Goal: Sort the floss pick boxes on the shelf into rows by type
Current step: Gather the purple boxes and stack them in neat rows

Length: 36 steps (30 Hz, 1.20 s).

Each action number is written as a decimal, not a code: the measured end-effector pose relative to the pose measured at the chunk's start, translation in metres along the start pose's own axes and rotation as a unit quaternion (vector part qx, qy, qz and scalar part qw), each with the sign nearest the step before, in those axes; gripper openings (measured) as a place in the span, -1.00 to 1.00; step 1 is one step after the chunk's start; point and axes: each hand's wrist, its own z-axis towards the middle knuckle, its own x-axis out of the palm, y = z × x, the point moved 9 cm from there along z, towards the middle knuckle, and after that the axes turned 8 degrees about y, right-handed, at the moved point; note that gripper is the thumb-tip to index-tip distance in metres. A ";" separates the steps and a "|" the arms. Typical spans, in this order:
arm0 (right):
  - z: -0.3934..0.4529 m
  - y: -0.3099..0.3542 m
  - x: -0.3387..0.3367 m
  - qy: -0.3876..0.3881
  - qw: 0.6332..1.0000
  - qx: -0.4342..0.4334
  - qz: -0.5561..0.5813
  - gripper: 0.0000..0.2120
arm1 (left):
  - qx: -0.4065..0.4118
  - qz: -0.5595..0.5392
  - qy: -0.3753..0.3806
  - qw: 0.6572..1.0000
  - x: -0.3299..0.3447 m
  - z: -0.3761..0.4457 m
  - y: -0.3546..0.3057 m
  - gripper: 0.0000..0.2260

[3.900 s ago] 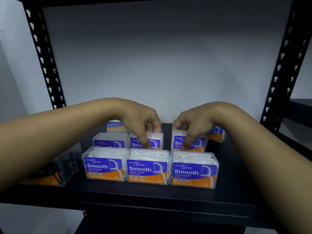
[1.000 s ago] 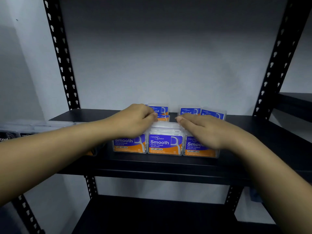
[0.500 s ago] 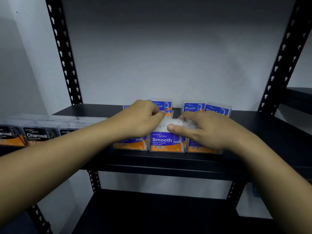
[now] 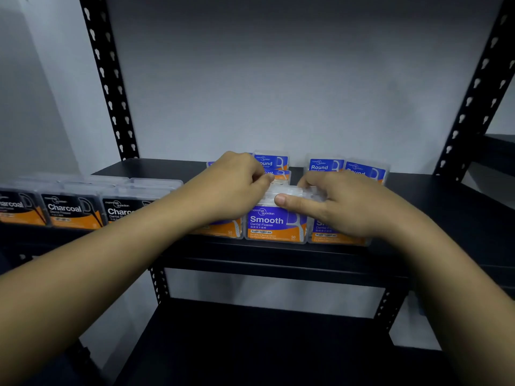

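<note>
— While both arms reach over the black shelf point(image 4: 434, 207), what are the hands doing?

— The left hand point(image 4: 234, 188) is curled, with its fingertips on the top back edge of the middle Smooth box point(image 4: 274, 224). The right hand point(image 4: 342, 203) is curled round the same clear lid, with its thumb lying flat across the front of the top. So both hands are holding that one box.

— Where does that box sit?

— It is at the front edge of the shelf, in the middle of a row of three Smooth boxes. The other two are mostly hidden, one under each hand.

— What is behind them?

— Round boxes point(image 4: 320, 164) stand in a row at the back, near the wall. I can see four blue labels, and some are partly hidden by the hands.

— And off to the left?

— Charcoal boxes point(image 4: 71, 210) with black labels stand side by side in a front row, with more clear lids behind them.
</note>
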 end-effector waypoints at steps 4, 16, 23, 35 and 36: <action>0.001 -0.003 0.000 -0.007 1.000 0.002 0.005 -0.23 | -0.008 -0.011 -0.006 1.000 -0.001 0.000 0.001 -0.71; -0.003 -0.001 -0.001 -0.013 1.000 -0.002 -0.026 -0.20 | -0.006 -0.043 -0.014 0.999 -0.001 -0.004 -0.001 -0.74; -0.006 0.002 -0.003 -0.008 1.000 -0.001 -0.021 -0.23 | -0.007 -0.040 -0.019 0.999 -0.002 -0.005 -0.003 -0.74; -0.010 0.002 -0.002 -0.009 1.000 0.008 -0.008 -0.18 | -0.009 -0.034 -0.032 0.999 -0.003 -0.008 -0.004 -0.73; -0.010 0.002 -0.003 -0.009 1.000 0.009 -0.008 -0.19 | -0.010 -0.037 -0.029 0.999 -0.002 -0.008 -0.004 -0.74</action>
